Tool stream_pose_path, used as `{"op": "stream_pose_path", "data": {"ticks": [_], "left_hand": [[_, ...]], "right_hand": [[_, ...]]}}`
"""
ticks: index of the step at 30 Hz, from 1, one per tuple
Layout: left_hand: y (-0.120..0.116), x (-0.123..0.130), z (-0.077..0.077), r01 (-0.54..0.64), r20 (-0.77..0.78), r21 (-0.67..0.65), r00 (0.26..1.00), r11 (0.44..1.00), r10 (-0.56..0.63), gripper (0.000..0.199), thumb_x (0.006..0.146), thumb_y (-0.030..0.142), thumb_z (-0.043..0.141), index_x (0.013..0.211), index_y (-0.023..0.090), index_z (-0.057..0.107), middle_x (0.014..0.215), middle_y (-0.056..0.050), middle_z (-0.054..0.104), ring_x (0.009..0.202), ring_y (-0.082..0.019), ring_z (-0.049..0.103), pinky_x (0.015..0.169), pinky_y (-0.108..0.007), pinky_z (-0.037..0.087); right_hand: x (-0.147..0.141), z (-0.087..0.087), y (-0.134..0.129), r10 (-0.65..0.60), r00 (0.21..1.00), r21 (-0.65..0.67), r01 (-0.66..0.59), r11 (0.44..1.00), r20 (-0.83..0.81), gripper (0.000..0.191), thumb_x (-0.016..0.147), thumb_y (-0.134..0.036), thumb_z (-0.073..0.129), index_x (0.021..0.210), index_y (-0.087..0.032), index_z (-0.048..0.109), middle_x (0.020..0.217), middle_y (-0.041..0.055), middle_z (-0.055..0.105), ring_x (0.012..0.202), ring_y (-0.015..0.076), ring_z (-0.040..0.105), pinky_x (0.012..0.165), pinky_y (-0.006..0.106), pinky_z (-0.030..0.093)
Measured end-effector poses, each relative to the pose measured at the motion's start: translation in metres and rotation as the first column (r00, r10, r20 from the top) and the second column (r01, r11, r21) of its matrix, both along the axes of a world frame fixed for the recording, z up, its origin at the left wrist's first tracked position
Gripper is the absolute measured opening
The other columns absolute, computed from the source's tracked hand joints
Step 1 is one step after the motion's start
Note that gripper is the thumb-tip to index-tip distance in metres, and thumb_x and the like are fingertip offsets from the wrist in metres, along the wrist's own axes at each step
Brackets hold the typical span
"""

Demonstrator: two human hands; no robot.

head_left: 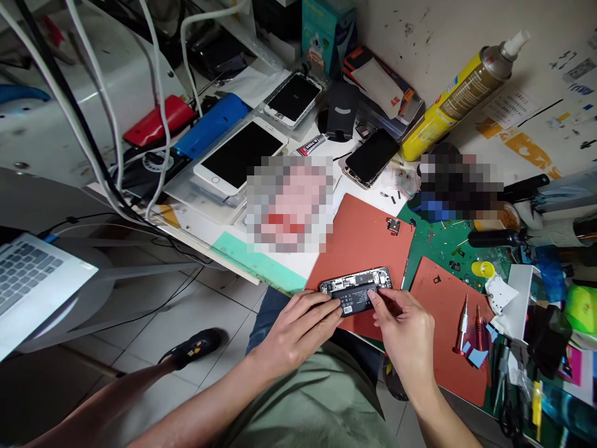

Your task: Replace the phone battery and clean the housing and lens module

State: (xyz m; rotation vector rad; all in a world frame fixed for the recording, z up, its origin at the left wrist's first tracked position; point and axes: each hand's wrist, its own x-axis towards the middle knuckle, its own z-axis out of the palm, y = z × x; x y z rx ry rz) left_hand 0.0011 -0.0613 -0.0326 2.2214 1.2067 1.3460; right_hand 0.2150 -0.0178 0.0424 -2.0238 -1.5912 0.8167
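Observation:
An opened phone (pixel 357 280) lies near the front of a reddish-brown mat (pixel 364 233), its circuit board and black labelled battery (pixel 354 300) exposed. My left hand (pixel 298 323) grips its left end, fingers resting along the edge and over a corner of the battery. At the other end, my right hand (pixel 405 317) holds the phone with thumb and forefinger, the thumb tip against the battery's right part. Whether a small part sits between those fingertips is hidden. Further up on the same mat is a small metal part (pixel 392 225).
A second brown mat (pixel 448 330) carries two screwdrivers (pixel 463 323). White-framed phones (pixel 242 155), a black-screened phone (pixel 372 157), a glue tube (pixel 311 145) and a yellow spray can (pixel 461 93) stand or lie behind. White cables (pixel 158 106) hang at left. Another person's leg (pixel 153 373) shows below.

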Motion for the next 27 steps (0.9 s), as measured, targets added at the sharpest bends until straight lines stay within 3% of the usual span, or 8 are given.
{"op": "stream_pose_path", "data": {"ticks": [6, 9, 11, 13, 16, 18, 27], "left_hand": [[0.006, 0.000, 0.008, -0.016, -0.042, 0.007, 0.999, 1.000, 0.016, 0.036, 0.091, 0.004, 0.080, 0.125, 0.010, 0.072, 0.117, -0.012, 0.081, 0.114, -0.026, 0.072, 0.096, -0.044, 0.061], [0.008, 0.000, 0.011, -0.025, -0.087, 0.029, 0.996, 0.999, 0.027, 0.033, 0.094, 0.009, 0.080, 0.125, 0.012, 0.072, 0.116, -0.010, 0.082, 0.114, -0.026, 0.073, 0.097, -0.044, 0.061], [0.008, -0.001, 0.011, -0.014, -0.134, 0.044, 0.991, 0.999, 0.020, 0.034, 0.095, 0.015, 0.081, 0.128, 0.012, 0.072, 0.120, -0.010, 0.082, 0.117, -0.027, 0.073, 0.101, -0.045, 0.060], [0.008, -0.002, 0.011, -0.003, -0.185, 0.052, 0.983, 0.999, 0.012, 0.036, 0.096, 0.018, 0.080, 0.130, 0.012, 0.071, 0.124, -0.011, 0.081, 0.120, -0.027, 0.073, 0.103, -0.045, 0.059], [0.008, -0.003, 0.011, 0.010, -0.225, 0.052, 0.974, 0.999, 0.002, 0.038, 0.097, 0.018, 0.080, 0.133, 0.012, 0.070, 0.126, -0.011, 0.081, 0.122, -0.026, 0.073, 0.105, -0.043, 0.059], [0.009, -0.003, 0.013, 0.030, -0.223, 0.050, 0.975, 0.998, -0.018, 0.039, 0.096, 0.016, 0.080, 0.133, 0.011, 0.070, 0.126, -0.011, 0.081, 0.122, -0.025, 0.073, 0.106, -0.042, 0.059], [0.007, -0.008, 0.008, 0.091, -0.232, 0.028, 0.969, 0.995, -0.082, 0.042, 0.093, 0.010, 0.081, 0.134, 0.007, 0.070, 0.134, -0.013, 0.077, 0.130, -0.026, 0.068, 0.119, -0.045, 0.052]], "right_hand": [[0.000, -0.003, -0.007, 0.030, 0.999, 0.095, -0.032, 0.995, 0.014, 0.037, 0.101, -0.055, 0.068, 0.106, -0.020, 0.079, 0.089, 0.0093, 0.080, 0.073, 0.0228, 0.076, 0.061, 0.031, 0.059], [-0.001, -0.003, -0.011, 0.073, 0.993, 0.175, -0.087, 0.981, 0.090, 0.029, 0.104, -0.045, 0.066, 0.104, -0.019, 0.079, 0.087, 0.0072, 0.078, 0.069, 0.0193, 0.074, 0.057, 0.028, 0.056], [-0.002, -0.003, -0.012, 0.124, 0.980, 0.265, -0.163, 0.950, 0.158, 0.021, 0.106, -0.035, 0.065, 0.104, -0.019, 0.078, 0.086, 0.0056, 0.076, 0.067, 0.0165, 0.072, 0.057, 0.027, 0.055], [-0.003, -0.004, -0.012, 0.190, 0.960, 0.357, -0.253, 0.899, 0.204, 0.014, 0.106, -0.025, 0.065, 0.108, -0.020, 0.078, 0.091, 0.0057, 0.076, 0.075, 0.0165, 0.073, 0.067, 0.027, 0.059], [-0.004, -0.006, -0.009, 0.299, 0.923, 0.430, -0.378, 0.820, 0.242, 0.017, 0.103, -0.014, 0.065, 0.112, -0.022, 0.077, 0.103, 0.0077, 0.076, 0.093, 0.0201, 0.072, 0.084, 0.035, 0.063], [-0.004, -0.007, -0.007, 0.339, 0.907, 0.441, -0.419, 0.794, 0.252, 0.020, 0.101, -0.009, 0.066, 0.111, -0.023, 0.077, 0.106, 0.0077, 0.077, 0.093, 0.0210, 0.070, 0.084, 0.037, 0.063], [0.000, -0.011, -0.017, 0.323, 0.908, 0.474, -0.415, 0.777, 0.265, 0.028, 0.098, -0.003, 0.067, 0.116, -0.023, 0.075, 0.109, 0.0076, 0.080, 0.093, 0.0217, 0.071, 0.084, 0.039, 0.064]]}}
